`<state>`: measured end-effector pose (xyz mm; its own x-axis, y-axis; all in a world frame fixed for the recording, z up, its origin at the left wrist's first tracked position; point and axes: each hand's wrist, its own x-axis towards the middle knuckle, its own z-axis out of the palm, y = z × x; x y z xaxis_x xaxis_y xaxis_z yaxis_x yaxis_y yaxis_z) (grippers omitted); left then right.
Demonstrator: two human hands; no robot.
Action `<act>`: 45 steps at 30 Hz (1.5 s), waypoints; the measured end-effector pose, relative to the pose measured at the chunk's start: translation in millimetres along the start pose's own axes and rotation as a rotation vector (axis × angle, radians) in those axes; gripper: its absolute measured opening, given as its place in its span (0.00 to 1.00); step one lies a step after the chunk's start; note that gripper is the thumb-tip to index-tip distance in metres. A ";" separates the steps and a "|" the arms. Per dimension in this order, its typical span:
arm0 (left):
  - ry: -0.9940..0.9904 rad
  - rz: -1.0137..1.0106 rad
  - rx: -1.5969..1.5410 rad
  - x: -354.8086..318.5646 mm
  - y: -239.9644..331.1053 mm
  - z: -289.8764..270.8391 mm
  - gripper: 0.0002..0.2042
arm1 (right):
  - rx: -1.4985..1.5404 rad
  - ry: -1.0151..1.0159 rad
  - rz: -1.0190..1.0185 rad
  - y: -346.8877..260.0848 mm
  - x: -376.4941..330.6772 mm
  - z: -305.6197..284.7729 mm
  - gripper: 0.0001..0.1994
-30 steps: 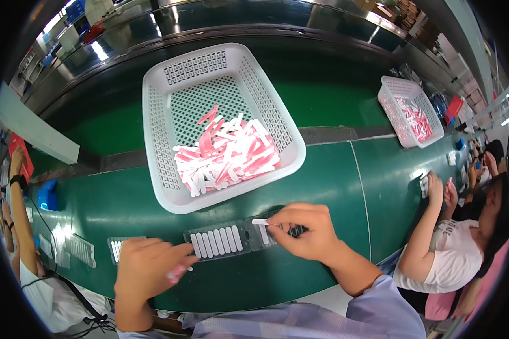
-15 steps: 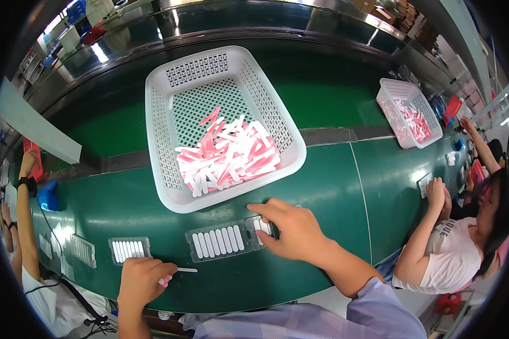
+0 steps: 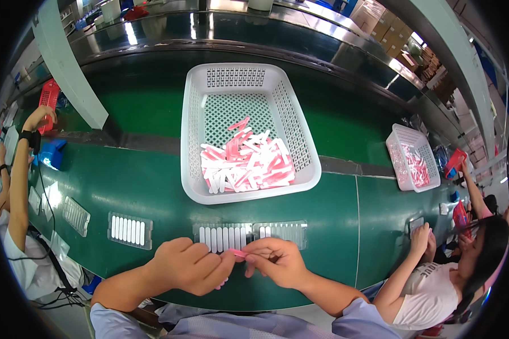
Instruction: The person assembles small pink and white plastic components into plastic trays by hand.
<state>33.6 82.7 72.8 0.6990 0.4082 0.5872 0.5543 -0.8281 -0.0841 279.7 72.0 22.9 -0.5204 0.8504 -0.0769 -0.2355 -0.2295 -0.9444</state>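
My left hand (image 3: 195, 265) is closed at the front of the table, with pink strip ends showing below its fingers. Between its fingertips and those of my right hand (image 3: 278, 263) is a small flat pink strip (image 3: 237, 252), pinched from both sides. Just beyond both hands lies a clear plastic tray (image 3: 291, 233). White round-ended strips (image 3: 223, 237) fill its left half in a row, while the right half carries only a few at its left end. Part of the tray's front is hidden by my hands.
A white perforated basket (image 3: 308, 175) holding loose pink and white strips stands behind the tray. Another clear tray (image 3: 147, 234) with white strips lies left. A smaller basket (image 3: 398, 169) stands right. Co-workers sit at both sides, one with hands (image 3: 421, 240) near a tray.
My left hand has come right and my right hand has drawn back from the tray, so they meet over a pink strip. The view has shifted, and the tray's right half is uncovered.
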 end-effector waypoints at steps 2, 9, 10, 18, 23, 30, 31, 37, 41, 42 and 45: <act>0.017 0.010 0.021 4.0 -0.3 0.3 0.16 | -0.072 0.118 0.038 -11.4 -1.1 -4.2 0.11; -0.240 0.043 -0.092 -10.6 0.5 23.2 0.19 | -0.068 0.228 -0.094 -17.5 -1.0 -25.0 0.10; -0.238 0.045 -0.090 -11.7 2.7 27.5 0.19 | -0.076 0.231 -0.079 -17.5 -1.3 -24.9 0.10; -0.220 -0.197 -0.792 -9.9 18.0 53.8 0.17 | -0.103 0.274 -0.066 -17.8 -0.8 -38.2 0.09; -0.456 -0.992 -2.314 -22.3 24.1 47.2 0.12 | -0.547 0.346 -0.203 -36.0 5.9 -66.9 0.04; -0.431 -0.972 -2.599 -27.4 40.3 58.1 0.17 | -1.305 0.274 -0.357 -35.3 -4.7 -35.3 0.03; -0.416 -0.977 -2.605 -26.9 43.0 58.0 0.17 | -1.379 0.248 -0.235 -36.4 -7.3 -30.7 0.04; -0.338 -1.098 -2.651 -30.0 37.1 62.3 0.25 | -1.239 0.128 0.018 -39.7 -7.7 -31.1 0.07; -0.396 -1.151 -2.622 -27.7 35.7 64.8 0.24 | -1.222 0.291 -0.105 -44.0 0.7 -36.1 0.05; -0.410 -1.143 -2.610 -28.3 35.5 66.7 0.24 | -1.202 0.329 -0.152 -44.7 2.2 -35.9 0.05; -0.464 -1.137 -2.583 -31.8 37.8 68.7 0.22 | -0.962 0.234 -0.169 -41.6 -1.4 -31.0 0.07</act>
<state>63.4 64.8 -4.4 0.8828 0.4021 -0.2429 -0.2822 0.8673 0.4101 315.7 95.0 52.4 -0.3425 0.9319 0.1193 0.5261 0.2954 -0.7975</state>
